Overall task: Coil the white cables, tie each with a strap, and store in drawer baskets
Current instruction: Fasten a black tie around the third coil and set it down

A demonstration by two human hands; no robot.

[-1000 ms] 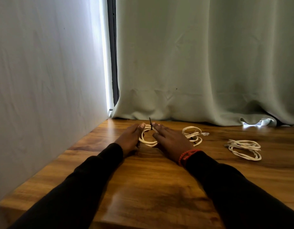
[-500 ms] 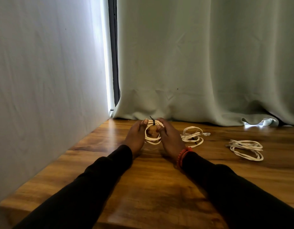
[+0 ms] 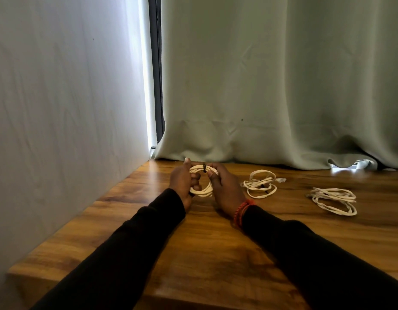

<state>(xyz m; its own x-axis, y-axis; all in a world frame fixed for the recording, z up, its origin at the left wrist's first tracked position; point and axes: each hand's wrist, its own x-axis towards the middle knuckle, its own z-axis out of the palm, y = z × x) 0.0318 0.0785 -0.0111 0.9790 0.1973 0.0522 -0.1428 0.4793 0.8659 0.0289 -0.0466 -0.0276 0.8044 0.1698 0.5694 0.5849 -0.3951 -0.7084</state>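
— Holding the coiled white cable (image 3: 201, 182) upright between both hands, is the person lifting it off the wooden table (image 3: 207, 253)?

— It stands on edge just above or on the table; whether its lower loop touches the wood cannot be told. The left hand (image 3: 182, 183) has its fingers curled through the ring and grips the coil's left side, thumb raised at the top. The right hand (image 3: 226, 189) grips the right side, thumb pressed near the top of the coil.

— And the strap?

— A dark strap (image 3: 204, 167) sits at the top of that coil, between the two thumbs. Whether it is fully fastened is too small to tell.

— Where are the other cables, taking the held coil as the mark?

— A second coil (image 3: 260, 184) lies flat on the table just to the right of it, beside the right hand, with a short plug end sticking out toward the right. A third coil (image 3: 333, 201) lies farther right again, well apart from the hands.

— Anything else near it?

— A pale green curtain (image 3: 271, 86) hangs behind the held coil, its hem resting on the table's far edge. A white wall (image 3: 59, 108) stands to the coil's left. Black sleeves (image 3: 131, 247) cover both arms, and a red bracelet (image 3: 241, 212) circles the right wrist.
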